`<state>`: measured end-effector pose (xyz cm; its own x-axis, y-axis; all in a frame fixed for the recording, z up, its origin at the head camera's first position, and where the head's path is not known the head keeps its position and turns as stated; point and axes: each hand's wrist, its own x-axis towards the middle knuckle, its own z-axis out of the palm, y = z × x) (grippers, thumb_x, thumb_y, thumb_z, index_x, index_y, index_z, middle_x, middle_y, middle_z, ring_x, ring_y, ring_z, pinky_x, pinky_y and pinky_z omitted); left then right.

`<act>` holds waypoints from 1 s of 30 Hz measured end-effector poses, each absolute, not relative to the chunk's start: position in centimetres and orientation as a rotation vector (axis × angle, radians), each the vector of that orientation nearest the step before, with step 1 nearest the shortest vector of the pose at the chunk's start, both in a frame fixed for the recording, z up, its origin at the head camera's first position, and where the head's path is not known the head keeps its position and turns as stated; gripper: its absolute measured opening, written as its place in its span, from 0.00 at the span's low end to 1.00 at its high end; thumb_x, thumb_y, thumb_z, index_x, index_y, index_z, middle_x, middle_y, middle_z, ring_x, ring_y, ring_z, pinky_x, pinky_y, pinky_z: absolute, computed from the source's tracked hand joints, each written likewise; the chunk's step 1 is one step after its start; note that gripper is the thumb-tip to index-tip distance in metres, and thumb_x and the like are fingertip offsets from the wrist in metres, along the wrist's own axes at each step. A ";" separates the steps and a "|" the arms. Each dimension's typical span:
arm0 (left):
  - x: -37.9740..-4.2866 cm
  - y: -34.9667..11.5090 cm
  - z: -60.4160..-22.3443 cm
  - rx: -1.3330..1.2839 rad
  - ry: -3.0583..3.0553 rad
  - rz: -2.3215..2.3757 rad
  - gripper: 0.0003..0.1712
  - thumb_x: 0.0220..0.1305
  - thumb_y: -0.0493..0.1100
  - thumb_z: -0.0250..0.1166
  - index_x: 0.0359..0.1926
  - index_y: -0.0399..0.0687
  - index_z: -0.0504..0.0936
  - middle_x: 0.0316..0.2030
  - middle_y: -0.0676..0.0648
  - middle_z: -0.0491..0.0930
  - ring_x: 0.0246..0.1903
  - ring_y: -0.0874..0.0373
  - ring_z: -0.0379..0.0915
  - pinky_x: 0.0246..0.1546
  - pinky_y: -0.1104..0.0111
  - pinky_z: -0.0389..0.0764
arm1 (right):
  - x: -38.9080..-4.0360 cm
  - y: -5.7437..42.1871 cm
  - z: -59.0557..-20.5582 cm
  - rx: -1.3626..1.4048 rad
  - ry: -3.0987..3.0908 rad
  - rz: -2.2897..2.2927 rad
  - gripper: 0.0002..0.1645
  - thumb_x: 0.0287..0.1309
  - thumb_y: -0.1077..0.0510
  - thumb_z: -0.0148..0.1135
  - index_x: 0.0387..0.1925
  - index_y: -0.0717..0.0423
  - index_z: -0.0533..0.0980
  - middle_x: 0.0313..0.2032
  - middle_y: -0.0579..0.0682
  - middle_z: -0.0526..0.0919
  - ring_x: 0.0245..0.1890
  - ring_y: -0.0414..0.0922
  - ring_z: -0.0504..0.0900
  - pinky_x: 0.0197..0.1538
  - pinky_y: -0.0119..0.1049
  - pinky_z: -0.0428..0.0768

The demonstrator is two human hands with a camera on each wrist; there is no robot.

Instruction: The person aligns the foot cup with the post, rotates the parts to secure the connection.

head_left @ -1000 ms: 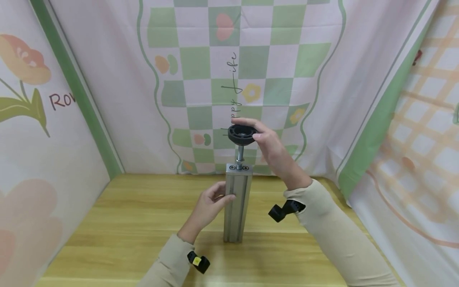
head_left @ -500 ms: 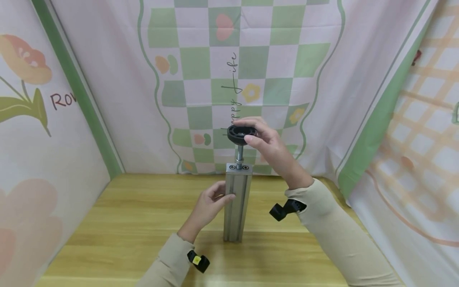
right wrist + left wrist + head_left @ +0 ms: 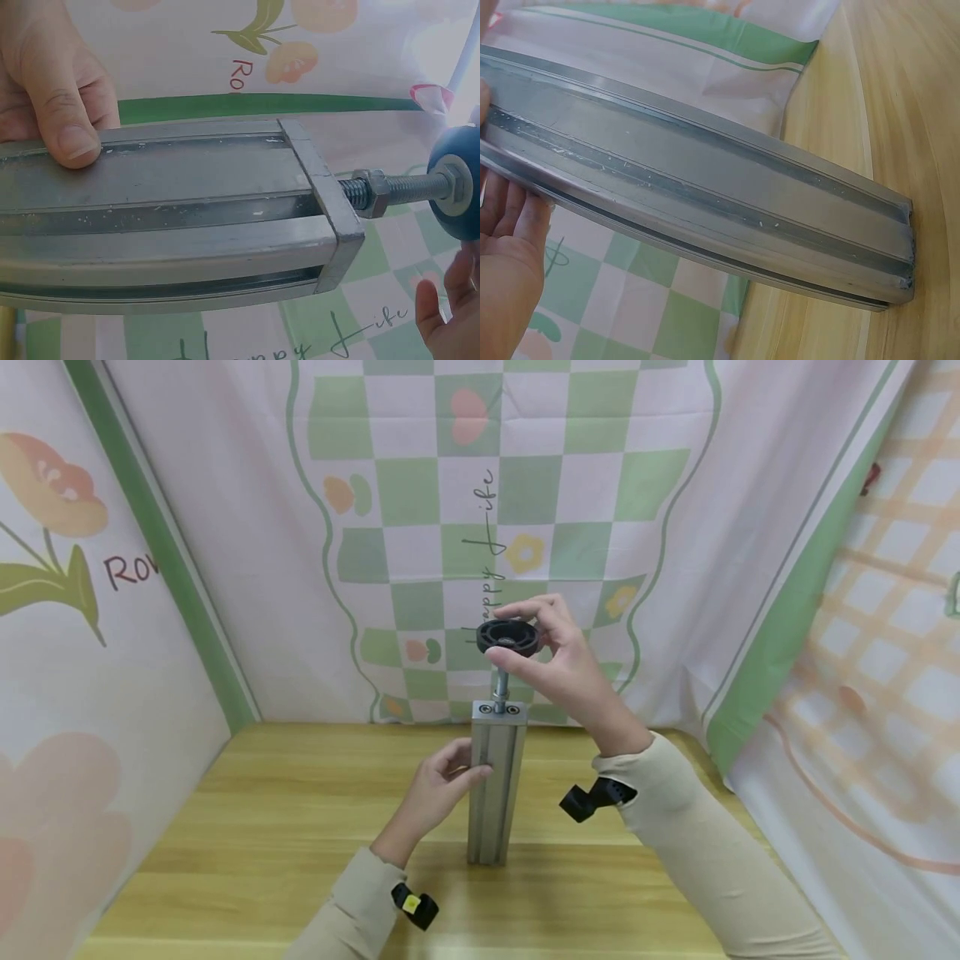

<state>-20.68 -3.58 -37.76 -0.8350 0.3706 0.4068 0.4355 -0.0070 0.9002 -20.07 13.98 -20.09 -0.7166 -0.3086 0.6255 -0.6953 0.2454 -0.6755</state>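
A grooved aluminium profile (image 3: pixel 491 810) stands upright on the wooden table, its lower end resting on the board in the left wrist view. My left hand (image 3: pixel 438 789) grips it around the upper half, thumb (image 3: pixel 75 142) lying on one face. From the end plate (image 3: pixel 328 202) on top rises a threaded rod (image 3: pixel 412 187) with a hex nut (image 3: pixel 375 193). The rod carries a round black levelling foot (image 3: pixel 489 643), hollow side up. My right hand (image 3: pixel 566 668) holds this foot by its rim, thumb on the near side and fingers curled at the far side.
The wooden table (image 3: pixel 300 827) spreads to both sides of the profile. Behind it hangs a green-and-white checked cloth (image 3: pixel 525 485), with printed cloth walls at left (image 3: pixel 112 710) and right (image 3: pixel 885 710). Each wrist wears a black camera mount (image 3: pixel 596 799).
My right thumb has slid leftward along the near rim of the levelling foot while the fingertips shifted slightly right at the back. The left hand and the profile have stayed in place.
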 end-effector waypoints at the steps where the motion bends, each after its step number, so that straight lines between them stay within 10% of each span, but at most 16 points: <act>1: -20.7 -3.6 -37.8 -0.887 -2.175 -2.010 0.19 0.62 0.44 0.61 0.53 0.47 0.73 0.43 0.49 0.77 0.46 0.54 0.73 0.49 0.67 0.74 | -20.0 13.9 -20.1 0.907 -2.157 1.451 0.24 0.50 0.62 0.66 0.51 0.59 0.72 0.43 0.55 0.62 0.33 0.45 0.67 0.36 0.35 0.70; 12: -20.8 -3.6 -37.9 -0.894 -2.167 -2.018 0.19 0.61 0.44 0.61 0.53 0.46 0.73 0.43 0.48 0.77 0.45 0.54 0.73 0.49 0.67 0.74 | -19.9 13.4 -20.4 0.932 -2.012 1.333 0.32 0.58 0.43 0.54 0.52 0.65 0.67 0.47 0.58 0.63 0.45 0.50 0.63 0.51 0.46 0.63; 22: -20.7 -3.6 -37.9 -0.883 -2.174 -2.016 0.19 0.61 0.44 0.61 0.53 0.45 0.73 0.43 0.48 0.77 0.45 0.56 0.73 0.49 0.67 0.74 | -21.4 14.5 -20.7 1.169 -2.086 1.630 0.30 0.68 0.53 0.24 0.66 0.61 0.55 0.65 0.49 0.58 0.64 0.48 0.55 0.65 0.50 0.42; 30: -20.7 -3.6 -37.8 -0.884 -2.176 -2.012 0.18 0.62 0.44 0.61 0.53 0.45 0.73 0.43 0.48 0.77 0.45 0.55 0.73 0.49 0.67 0.74 | -23.6 14.8 -22.1 1.335 -2.026 1.785 0.31 0.68 0.50 0.23 0.64 0.60 0.59 0.64 0.50 0.60 0.63 0.47 0.57 0.66 0.47 0.47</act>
<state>-20.69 -3.64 -37.83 -0.8355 0.3704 0.4060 0.4338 -0.0091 0.9010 -23.58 14.79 -22.09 -0.6003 -0.5173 0.6100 -0.6703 -0.0907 -0.7365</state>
